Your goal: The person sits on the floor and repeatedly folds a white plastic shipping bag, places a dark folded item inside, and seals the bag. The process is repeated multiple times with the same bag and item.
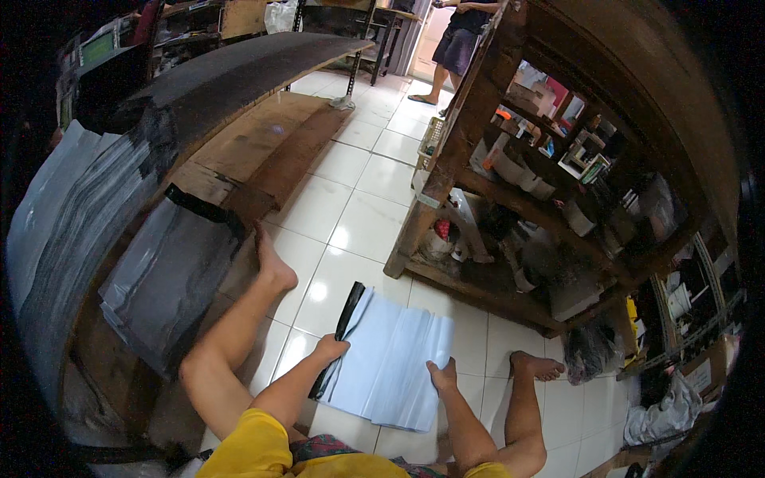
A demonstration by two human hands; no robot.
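A stack of white plastic mailing bags (390, 350) with a black strip along its left edge is held low over the tiled floor, between my legs. My left hand (331, 348) is closed on the left side, by the black strip, its thumb lying on top. At the opposite edge, my right hand (441, 374) grips the bags with the thumb on the upper face and the fingers hidden beneath. Creases run down the right half of the stack.
A tall pile of similar bags (88, 207) stands at the left, with a shorter grey pile (171, 271) beside my left leg. A wooden shelf (446, 175) full of goods rises at the right. Another person (458, 52) stands at the far doorway.
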